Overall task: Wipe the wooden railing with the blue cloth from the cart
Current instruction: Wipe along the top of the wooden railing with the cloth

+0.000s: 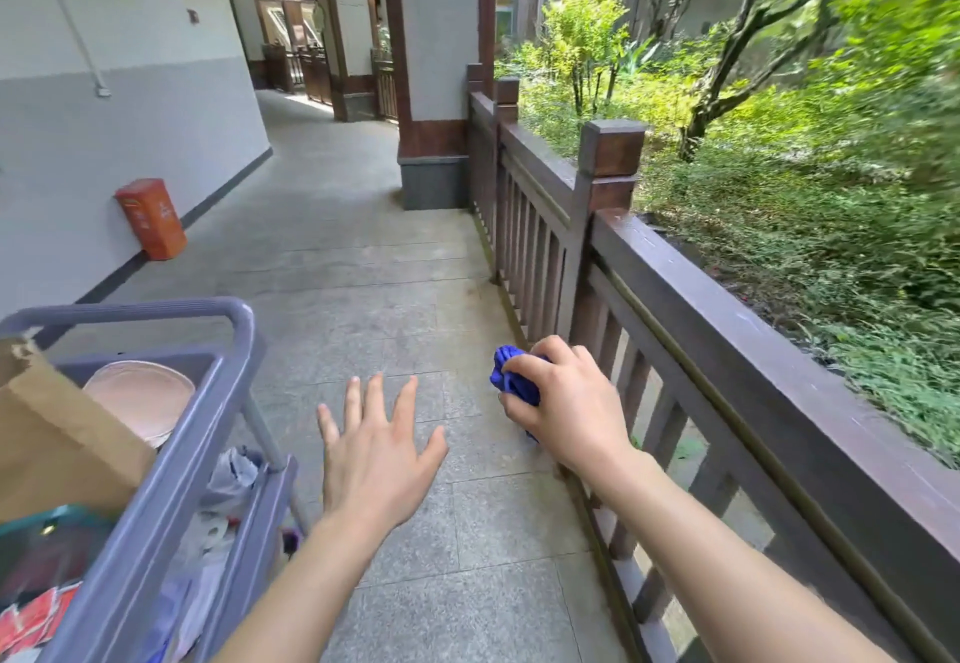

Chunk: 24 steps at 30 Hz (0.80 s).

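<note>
My right hand point(563, 402) grips a bunched blue cloth point(508, 376) in the air, just left of the dark wooden railing point(769, 345) and below its top rail. The cloth is apart from the wood. The railing runs along the right side of the walkway, with square posts point(610, 153) and vertical slats. My left hand point(379, 449) hovers over the paving with fingers spread, holding nothing, between the cart point(171, 449) and the railing.
The grey-purple cart at the lower left carries a brown paper bag point(57, 434), a round pale lid point(140, 392) and assorted items. An orange bin point(151, 218) stands by the left wall. A pillar point(436, 91) rises ahead. Bushes and trees grow beyond the railing.
</note>
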Available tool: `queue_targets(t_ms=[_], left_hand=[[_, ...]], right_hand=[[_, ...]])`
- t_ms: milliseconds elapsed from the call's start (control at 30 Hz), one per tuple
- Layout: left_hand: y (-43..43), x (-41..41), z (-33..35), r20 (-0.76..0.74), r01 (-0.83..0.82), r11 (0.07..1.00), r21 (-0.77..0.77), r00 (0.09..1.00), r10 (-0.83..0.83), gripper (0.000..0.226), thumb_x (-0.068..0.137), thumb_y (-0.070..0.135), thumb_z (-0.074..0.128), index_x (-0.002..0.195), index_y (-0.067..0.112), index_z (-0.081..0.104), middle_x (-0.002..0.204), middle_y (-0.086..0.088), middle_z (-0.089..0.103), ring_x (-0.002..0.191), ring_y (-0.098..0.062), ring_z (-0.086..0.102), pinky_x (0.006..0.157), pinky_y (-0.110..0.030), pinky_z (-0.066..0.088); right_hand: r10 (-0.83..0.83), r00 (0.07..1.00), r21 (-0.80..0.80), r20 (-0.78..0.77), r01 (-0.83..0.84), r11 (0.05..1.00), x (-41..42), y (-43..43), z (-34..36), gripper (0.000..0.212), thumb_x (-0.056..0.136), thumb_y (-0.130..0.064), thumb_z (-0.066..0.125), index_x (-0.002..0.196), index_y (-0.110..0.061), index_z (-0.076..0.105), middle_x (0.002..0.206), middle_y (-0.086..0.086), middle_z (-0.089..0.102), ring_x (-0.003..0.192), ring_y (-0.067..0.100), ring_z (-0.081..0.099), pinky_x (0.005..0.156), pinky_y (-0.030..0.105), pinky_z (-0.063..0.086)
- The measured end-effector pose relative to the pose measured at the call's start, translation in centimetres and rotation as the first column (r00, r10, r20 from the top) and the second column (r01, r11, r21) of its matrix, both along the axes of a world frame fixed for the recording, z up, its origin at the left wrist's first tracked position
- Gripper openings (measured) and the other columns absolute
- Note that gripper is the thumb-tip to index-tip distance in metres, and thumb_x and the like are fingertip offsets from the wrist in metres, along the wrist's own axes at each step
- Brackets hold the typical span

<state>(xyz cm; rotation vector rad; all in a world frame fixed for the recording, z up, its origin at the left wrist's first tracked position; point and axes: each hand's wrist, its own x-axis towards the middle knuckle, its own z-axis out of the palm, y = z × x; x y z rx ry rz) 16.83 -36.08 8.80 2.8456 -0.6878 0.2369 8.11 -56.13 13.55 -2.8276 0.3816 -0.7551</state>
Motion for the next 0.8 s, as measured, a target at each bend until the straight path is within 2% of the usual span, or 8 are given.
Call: queue_targets(t_ms=[67, 167, 333, 467, 567, 667, 800], left_hand=[[-2.9, 0.1, 0.4, 0.007, 0.033, 0.999, -0.021, 0.999, -0.033, 0.079, 0.088, 0.068, 0.022, 0.157, 0.030, 0.029, 0.166, -0.014, 0.022, 0.156, -0.033, 0.008, 0.122, -0.065, 0.006], [-6.9, 0.1, 0.8, 0.018, 0.081, 0.996, -0.036, 0.997, -0.081, 0.087, 0.081, 0.070, 0.010, 0.158, 0.033, 0.026, 0.167, -0.012, 0.020, 0.156, -0.032, 0.006, 0.122, -0.063, 0.004], [-12.6, -0.1, 1.1, 0.018, 0.164, 0.986, -0.030, 0.986, -0.164, 0.083, 0.083, 0.070, 0.011, 0.159, 0.036, 0.017, 0.169, -0.011, 0.013, 0.157, -0.030, 0.000, 0.124, -0.062, 0.001], [-16.8, -0.8, 1.4, 0.028, 0.275, 0.960, -0.048, 0.961, -0.274, 0.087, 0.081, 0.071, 0.005, 0.159, 0.036, 0.018, 0.169, -0.010, 0.014, 0.157, -0.029, 0.000, 0.124, -0.061, 0.002], [-20.3, -1.5, 1.4, 0.032, 0.386, 0.919, -0.083, 0.923, -0.385, 0.085, 0.082, 0.071, 0.009, 0.158, 0.036, 0.022, 0.169, -0.009, 0.016, 0.157, -0.028, 0.000, 0.124, -0.059, 0.001], [-23.8, -2.1, 1.2, 0.031, 0.499, 0.860, -0.104, 0.866, -0.499, 0.078, 0.087, 0.066, 0.023, 0.158, 0.034, 0.026, 0.169, -0.009, 0.017, 0.157, -0.028, 0.000, 0.125, -0.058, 0.001], [-27.9, -3.0, 1.0, 0.067, 0.655, 0.747, -0.115, 0.755, -0.652, 0.077, 0.087, 0.061, 0.029, 0.153, 0.025, 0.040, 0.163, -0.015, 0.031, 0.155, -0.034, 0.016, 0.124, -0.061, 0.014]], right_hand=[[-0.034, 0.999, -0.004, -0.006, 0.034, 0.999, -0.7, -2.4, 0.1, 0.026, 0.078, -0.047, 0.056, 0.100, -0.035, 0.063, 0.100, -0.007, 0.053, 0.083, 0.022, 0.047, 0.061, 0.031, 0.046], [-0.079, 0.997, -0.005, -0.021, 0.079, 0.997, -1.7, -5.6, 0.1, 0.026, 0.079, -0.046, 0.057, 0.102, -0.035, 0.062, 0.101, -0.007, 0.051, 0.084, 0.022, 0.047, 0.062, 0.033, 0.047], [-0.152, 0.988, 0.030, -0.015, 0.153, 0.988, -3.5, -9.7, -0.2, 0.024, 0.080, -0.044, 0.059, 0.101, -0.034, 0.063, 0.101, -0.007, 0.052, 0.084, 0.023, 0.047, 0.064, 0.036, 0.050], [-0.231, 0.973, 0.036, 0.005, 0.231, 0.972, -5.7, -12.2, -0.5, 0.022, 0.080, -0.045, 0.060, 0.098, -0.034, 0.063, 0.100, -0.007, 0.053, 0.081, 0.023, 0.046, 0.063, 0.035, 0.048], [-0.308, 0.951, 0.043, 0.002, 0.308, 0.950, -7.8, -14.1, -0.8, 0.023, 0.082, -0.048, 0.058, 0.100, -0.034, 0.063, 0.104, -0.007, 0.053, 0.083, 0.024, 0.046, 0.065, 0.034, 0.047], [-0.408, 0.913, 0.044, 0.003, 0.407, 0.912, -9.9, -15.7, -1.1, 0.024, 0.082, -0.048, 0.058, 0.101, -0.034, 0.063, 0.105, -0.008, 0.053, 0.086, 0.023, 0.047, 0.064, 0.032, 0.046], [-0.544, 0.839, 0.049, 0.013, 0.543, 0.838, -12.7, -16.8, -1.4, 0.022, 0.083, -0.047, 0.057, 0.100, -0.034, 0.062, 0.103, -0.007, 0.054, 0.084, 0.023, 0.046, 0.066, 0.034, 0.047]])
